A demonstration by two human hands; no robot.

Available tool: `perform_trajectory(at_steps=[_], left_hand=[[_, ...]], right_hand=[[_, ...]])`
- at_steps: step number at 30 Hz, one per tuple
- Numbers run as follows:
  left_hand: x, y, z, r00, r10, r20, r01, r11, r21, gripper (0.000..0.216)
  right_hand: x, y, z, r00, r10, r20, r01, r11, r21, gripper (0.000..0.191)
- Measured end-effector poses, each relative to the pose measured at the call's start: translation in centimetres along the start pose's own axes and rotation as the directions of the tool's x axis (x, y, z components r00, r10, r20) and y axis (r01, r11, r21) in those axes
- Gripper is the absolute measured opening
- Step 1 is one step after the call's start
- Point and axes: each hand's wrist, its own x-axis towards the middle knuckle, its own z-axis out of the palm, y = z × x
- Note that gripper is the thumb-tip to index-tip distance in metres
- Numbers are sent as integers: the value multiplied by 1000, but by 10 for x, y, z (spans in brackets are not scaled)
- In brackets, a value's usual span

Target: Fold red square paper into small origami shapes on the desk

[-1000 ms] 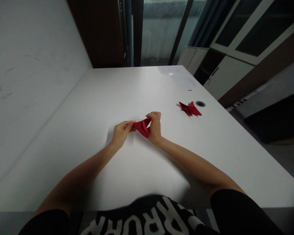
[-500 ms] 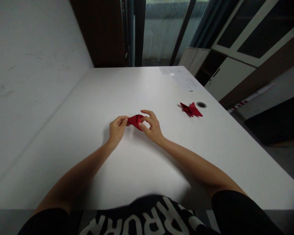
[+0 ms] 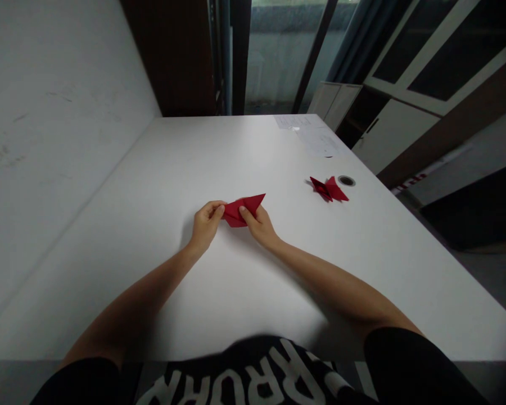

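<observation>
Between my two hands, above the white table (image 3: 185, 315), is a piece of folded red paper (image 3: 235, 215). My left hand (image 3: 206, 224) pinches its left end between thumb and fingertips. My right hand (image 3: 259, 225) grips the right part, thumb pressed on the front face and the fingers hidden behind. One pointed corner of the paper sticks up to the right past my right thumb. Farther right on the table lies a second folded red paper piece (image 3: 336, 190), with several pointed flaps spread out; neither hand touches it.
Beside the second red piece, a round cable hole (image 3: 346, 180) is set in the table. Printed sheets (image 3: 316, 140) lie at the far right corner. A wall (image 3: 67, 140) borders the table's left side, and white cabinets (image 3: 394, 132) stand beyond its right edge.
My right hand has closed on the paper, its raised fingers going behind it. The paper has turned and opened out, showing a pointed corner at upper right. The second red piece has stayed put.
</observation>
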Motion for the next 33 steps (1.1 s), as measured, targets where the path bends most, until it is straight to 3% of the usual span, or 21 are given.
perform_trajectory(at_steps=[3,5,9,15,18,26,29,33], left_hand=[[-1,-4,1,996,-77,48,81,994,-71,38],[-2,-7,0,993,-105,56,109,990,-85,39],[0,-9,-3,992,-117,44,118,993,-23,34],[-1,-10,-1,978,-168,128,188,967,-170,38],[-3,-9,0,978,-155,141,176,973,-148,39],[-4,-5,0,974,-196,112,209,970,-121,37],[-4,-4,1,963,-252,91,264,952,-158,36],[-4,-2,2,956,-280,88,292,935,-201,36]], right_hand=[[2,5,0,990,129,53,-134,985,111,42],[2,7,0,988,144,49,-150,978,144,41],[4,6,0,996,83,-18,-78,979,187,29],[6,4,0,995,44,-92,-34,993,110,24],[6,5,0,990,34,-134,-21,995,100,22],[5,10,-3,987,-52,-154,51,999,-10,15],[4,11,-5,985,-128,-115,115,987,-108,11],[3,6,-9,963,-268,39,270,947,-172,15]])
